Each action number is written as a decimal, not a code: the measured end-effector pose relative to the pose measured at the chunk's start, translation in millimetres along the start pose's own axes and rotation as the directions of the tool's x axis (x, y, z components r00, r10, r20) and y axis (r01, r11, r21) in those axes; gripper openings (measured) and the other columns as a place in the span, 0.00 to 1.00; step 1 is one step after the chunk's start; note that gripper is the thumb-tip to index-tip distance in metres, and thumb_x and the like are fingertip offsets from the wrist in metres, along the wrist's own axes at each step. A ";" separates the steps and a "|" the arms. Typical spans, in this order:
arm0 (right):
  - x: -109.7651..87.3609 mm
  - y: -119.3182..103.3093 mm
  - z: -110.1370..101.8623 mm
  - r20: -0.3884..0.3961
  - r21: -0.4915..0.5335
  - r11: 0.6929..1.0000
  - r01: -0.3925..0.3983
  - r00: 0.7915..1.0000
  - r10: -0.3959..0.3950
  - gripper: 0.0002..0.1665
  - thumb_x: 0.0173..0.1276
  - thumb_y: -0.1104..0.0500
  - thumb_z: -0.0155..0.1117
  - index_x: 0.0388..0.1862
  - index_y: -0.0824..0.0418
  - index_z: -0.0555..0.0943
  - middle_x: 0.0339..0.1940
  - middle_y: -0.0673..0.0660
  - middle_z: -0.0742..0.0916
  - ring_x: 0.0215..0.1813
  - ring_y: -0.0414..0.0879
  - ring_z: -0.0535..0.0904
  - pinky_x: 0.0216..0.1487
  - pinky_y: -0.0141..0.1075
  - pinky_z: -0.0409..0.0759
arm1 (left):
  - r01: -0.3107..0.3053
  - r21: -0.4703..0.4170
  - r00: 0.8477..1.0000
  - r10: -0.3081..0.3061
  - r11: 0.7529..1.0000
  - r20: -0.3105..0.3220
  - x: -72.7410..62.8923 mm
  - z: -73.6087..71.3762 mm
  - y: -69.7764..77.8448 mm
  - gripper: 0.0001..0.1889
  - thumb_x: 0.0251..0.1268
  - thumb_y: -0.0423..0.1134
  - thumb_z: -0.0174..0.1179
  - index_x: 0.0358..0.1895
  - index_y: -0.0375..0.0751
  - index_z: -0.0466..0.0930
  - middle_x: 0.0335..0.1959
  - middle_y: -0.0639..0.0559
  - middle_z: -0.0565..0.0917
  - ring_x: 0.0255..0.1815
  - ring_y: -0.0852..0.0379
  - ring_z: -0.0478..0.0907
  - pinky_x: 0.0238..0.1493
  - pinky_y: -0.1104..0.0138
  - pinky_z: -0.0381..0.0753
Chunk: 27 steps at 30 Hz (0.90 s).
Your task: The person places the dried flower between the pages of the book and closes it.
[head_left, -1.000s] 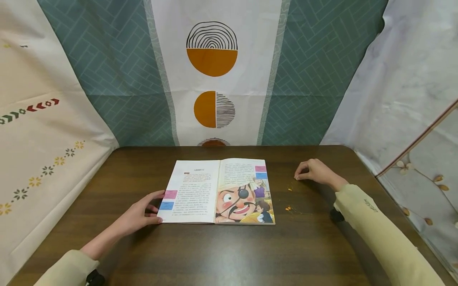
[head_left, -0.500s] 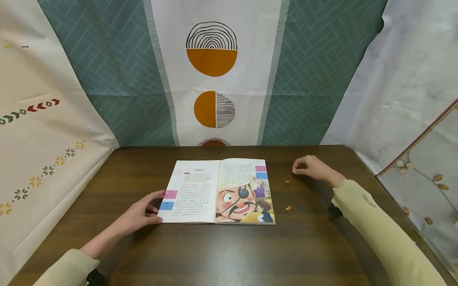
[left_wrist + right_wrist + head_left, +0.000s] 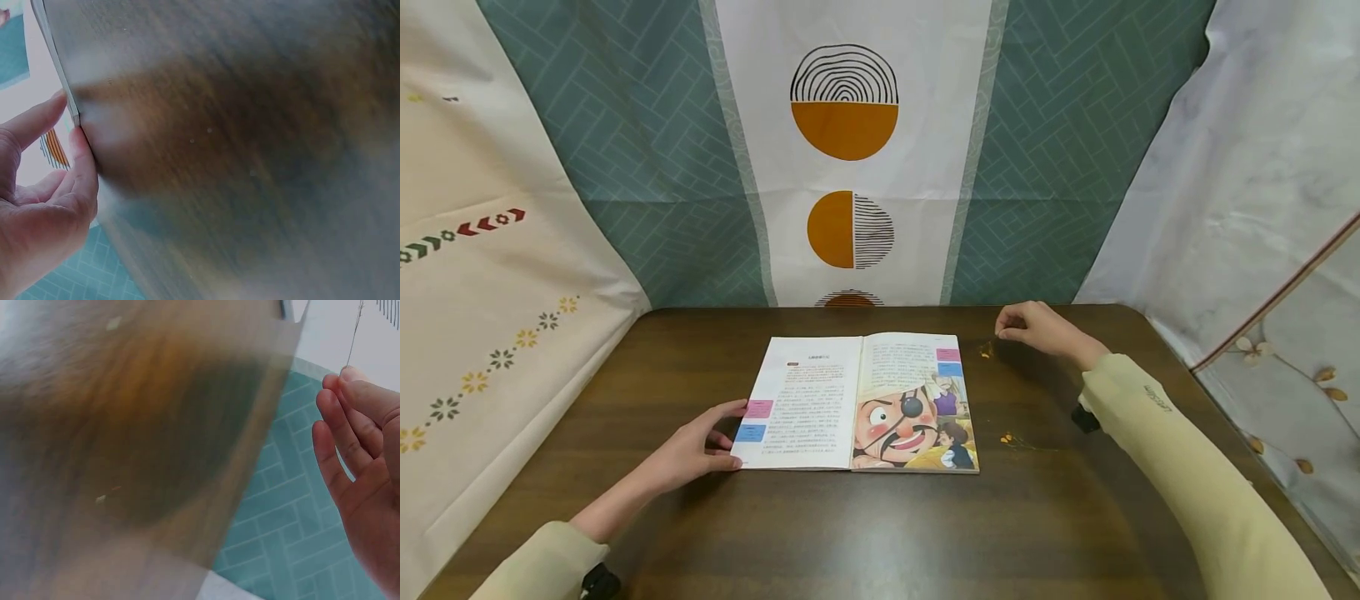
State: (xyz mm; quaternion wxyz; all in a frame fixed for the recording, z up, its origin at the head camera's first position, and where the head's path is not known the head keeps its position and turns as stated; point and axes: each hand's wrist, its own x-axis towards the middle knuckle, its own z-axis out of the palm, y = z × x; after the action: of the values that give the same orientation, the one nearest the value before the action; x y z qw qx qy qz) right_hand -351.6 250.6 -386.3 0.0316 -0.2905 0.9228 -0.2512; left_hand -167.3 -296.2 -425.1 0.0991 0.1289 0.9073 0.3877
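An open book [image 3: 812,400] lies flat on the table, with print on its left page and a cartoon pirate on the right one. My left hand [image 3: 688,454] rests against its left edge, fingertips right at the edge; the left wrist view shows fingertips [image 3: 55,109] beside the book's corner. Beyond the book's far right corner, my right hand [image 3: 1037,327] pinches a thin flower sprig [image 3: 985,353] with small yellow blooms. Its fine stem [image 3: 354,339] rises from between thumb and fingertip in the right wrist view. A second yellow sprig [image 3: 1009,438] lies right of the book.
The dark wooden table [image 3: 850,533] ends at a green and white patterned cloth [image 3: 1045,150] behind. Pale cloths hang on both sides, a flowered one [image 3: 512,358] at left and a marbled one [image 3: 1277,142] at right.
My right hand has moved away from me and to the left, taking the pinched flower sprig toward the book's far right corner. The left hand and book stay where they were.
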 end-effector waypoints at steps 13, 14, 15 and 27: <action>28.1 -34.3 -8.8 0.013 -0.014 1.000 0.024 1.000 -0.024 0.06 0.71 0.60 0.62 0.42 0.60 0.85 0.41 0.57 0.89 0.39 0.45 0.82 0.46 0.42 0.79 | -0.004 -0.004 1.000 0.004 1.000 -0.002 -1.0 0.8 -1.8 0.41 0.53 0.33 0.73 0.71 0.32 0.63 0.61 0.32 0.68 0.44 0.52 0.76 0.38 0.72 0.80; 30.0 -37.5 -8.9 0.014 -0.011 1.000 0.025 1.000 -0.024 0.06 0.71 0.61 0.62 0.42 0.60 0.85 0.40 0.56 0.89 0.39 0.45 0.81 0.46 0.42 0.79 | -0.008 -0.003 1.000 0.008 1.000 0.000 -0.9 0.7 -1.8 0.41 0.53 0.33 0.73 0.71 0.31 0.63 0.61 0.32 0.68 0.44 0.51 0.77 0.38 0.71 0.80; 32.0 -40.2 -8.8 0.013 -0.010 1.000 0.027 1.000 -0.027 0.06 0.71 0.61 0.62 0.42 0.60 0.85 0.41 0.57 0.89 0.39 0.45 0.81 0.46 0.42 0.79 | -0.006 0.002 1.000 0.006 1.000 0.001 -0.7 0.6 -1.8 0.41 0.53 0.34 0.73 0.71 0.32 0.63 0.62 0.32 0.67 0.44 0.52 0.77 0.38 0.72 0.80; 62.2 -77.4 0.8 0.038 -0.006 0.995 0.103 0.994 -0.102 0.05 0.72 0.59 0.62 0.39 0.56 0.84 0.38 0.54 0.88 0.35 0.43 0.79 0.41 0.38 0.77 | 0.031 0.025 0.999 -0.031 0.999 0.018 0.4 -2.2 -0.2 0.43 0.53 0.36 0.74 0.71 0.28 0.63 0.59 0.32 0.68 0.43 0.53 0.76 0.35 0.73 0.75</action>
State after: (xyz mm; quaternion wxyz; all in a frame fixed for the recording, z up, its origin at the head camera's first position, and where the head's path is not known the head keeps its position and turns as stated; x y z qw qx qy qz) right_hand -362.7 161.3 -344.2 0.0351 -0.3423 0.9068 -0.2435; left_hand -168.3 -297.7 -423.8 0.1117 0.1197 0.9129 0.3739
